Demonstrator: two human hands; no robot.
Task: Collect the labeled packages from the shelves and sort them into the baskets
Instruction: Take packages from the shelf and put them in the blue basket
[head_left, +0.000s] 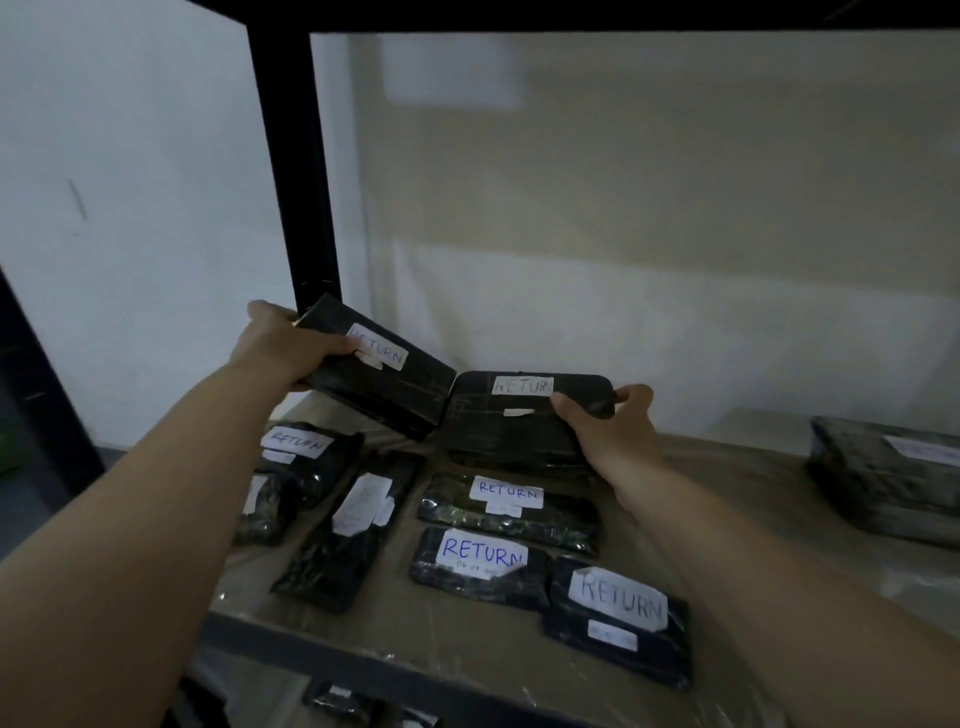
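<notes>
Head view: at centre frame both hands are up over the shelf (467, 639), each closed on a black wrapped package with a white "RETURN" label. The left hand (283, 345), at centre left, clamps the left package (379, 371) by its near end, thumb on top beside the label, and holds it tilted, clear of the shelf. The right hand (613, 434), just right of centre, pinches the right package (524, 415) at its right edge, thumb on the face below the label, fingers curled behind. Whether that package is fully lifted or has its lower edge resting on the shelf, I cannot tell. The two packages touch or nearly touch at their inner corners.

Below them, in the lower middle of the frame, more labeled packages lie flat on the shelf; five show "RETURN" (480, 564) or part of it, and one (348, 525) has a label too blurred to read. A grey box (893, 475) sits at the right edge. No baskets are in sight.

To do this step well, I judge the person should draw both packages straight back and up, so their lower edges do not drag across the ones lying underneath. The film looks slick, so a fuller grip, with fingers wrapped under each package rather than a pinch at one edge, would hold better during the carry. Since both labels read alike, both likely belong in one basket. The black upright (291, 171) stands close behind the left hand; swinging that package outward could knock it.
</notes>
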